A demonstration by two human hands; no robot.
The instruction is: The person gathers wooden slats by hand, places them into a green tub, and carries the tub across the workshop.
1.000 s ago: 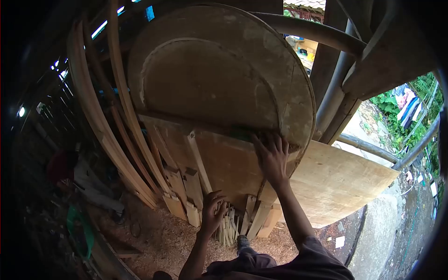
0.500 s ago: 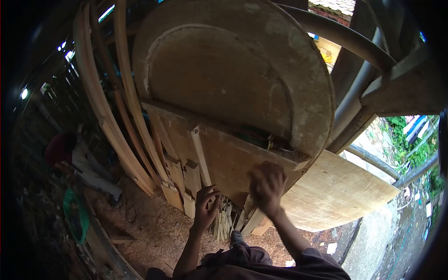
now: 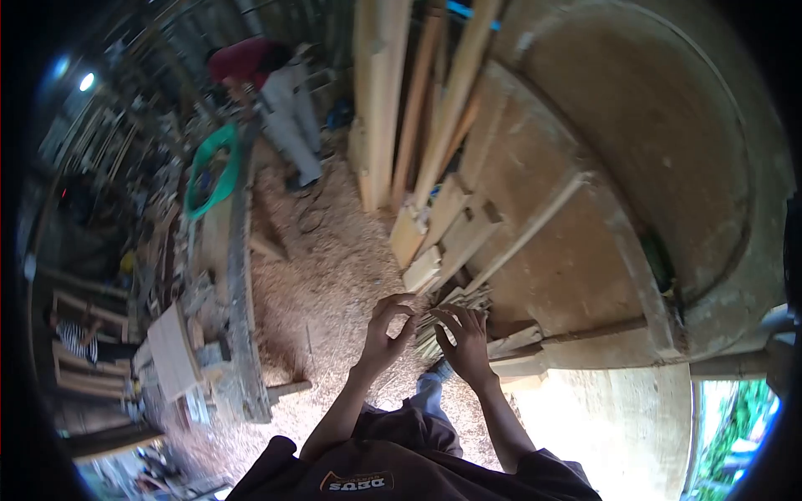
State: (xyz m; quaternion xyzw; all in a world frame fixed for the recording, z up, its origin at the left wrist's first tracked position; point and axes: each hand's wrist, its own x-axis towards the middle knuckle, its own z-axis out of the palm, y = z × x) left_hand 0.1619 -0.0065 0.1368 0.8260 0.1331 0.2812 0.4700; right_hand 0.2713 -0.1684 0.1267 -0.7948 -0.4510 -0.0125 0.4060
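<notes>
My left hand (image 3: 386, 336) is raised in front of my body, fingers curved and apart, with nothing in it. Just to its right is my right hand (image 3: 464, 338), also empty, its fingers bent and spread. A small gap separates the two hands. Beyond them lies a bundle of thin wooden sticks (image 3: 476, 301) on the floor. A large round-edged wooden panel (image 3: 618, 92) leans at the right, with a narrow strip of wood (image 3: 539, 221) against its lower part. Short wood blocks (image 3: 468, 238) stand beside it.
Tall planks (image 3: 388, 100) stand upright at the top. A person in a red top (image 3: 246, 63) bends over at the upper left, near a green basket (image 3: 228, 179) and a long bench (image 3: 241, 309). Another person in stripes (image 3: 75, 338) is far left. Shavings cover the floor (image 3: 326, 267).
The view has swung left, so the panel now sits at the right and more of the workshop shows. My right hand has come down beside my left hand.
</notes>
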